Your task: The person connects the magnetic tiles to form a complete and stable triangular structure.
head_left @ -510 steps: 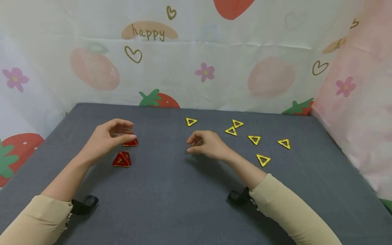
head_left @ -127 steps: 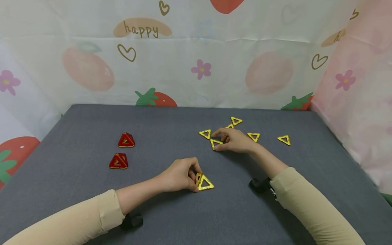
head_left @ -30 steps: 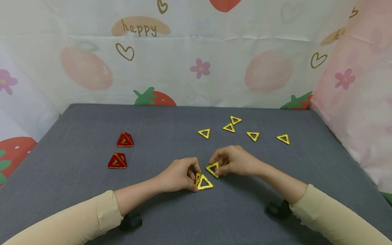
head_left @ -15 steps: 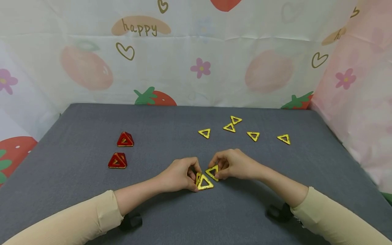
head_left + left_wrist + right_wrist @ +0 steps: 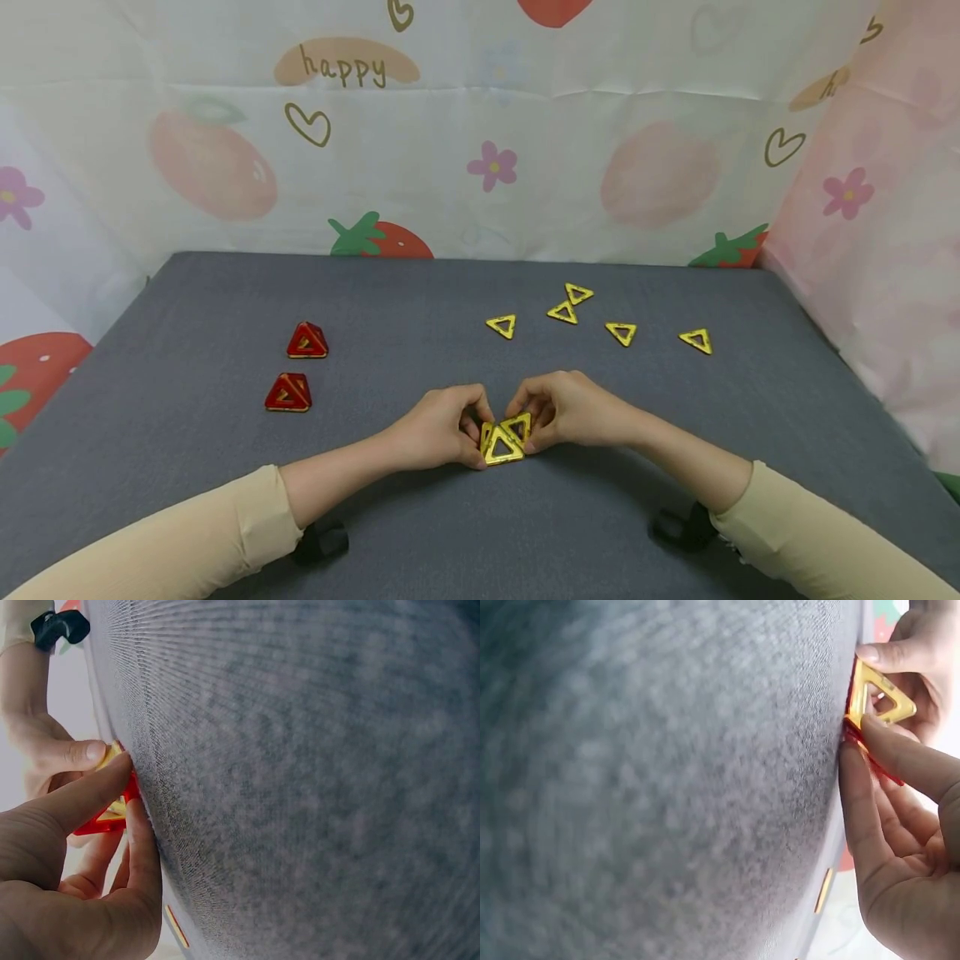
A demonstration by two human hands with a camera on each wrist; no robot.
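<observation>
Front and centre on the table, my left hand [image 5: 438,429] pinches a triangular magnetic tile, its left side leaning against the front triangular tile [image 5: 501,452]. From the other side, my right hand [image 5: 573,410] pinches another triangular magnetic tile [image 5: 521,427], its edge against the front tile's right edge. Yellow faces show in the head view. In the left wrist view the outer face of the left tile [image 5: 105,825] is red. The right wrist view shows the front tile [image 5: 862,694] in yellow, between the fingertips of both hands.
Two red pyramids, a rear one [image 5: 307,342] and a nearer one [image 5: 288,393], stand at the left on the grey tablecloth [image 5: 405,533]. Several loose yellow triangles lie farther back, among them one at centre [image 5: 502,326] and one at far right [image 5: 697,340]. A printed curtain [image 5: 555,217] hangs behind.
My right hand has brought its triangular tile from the scattered ones toward me, and now against the front tile's right edge. My left hand has kept its place over the last seconds.
</observation>
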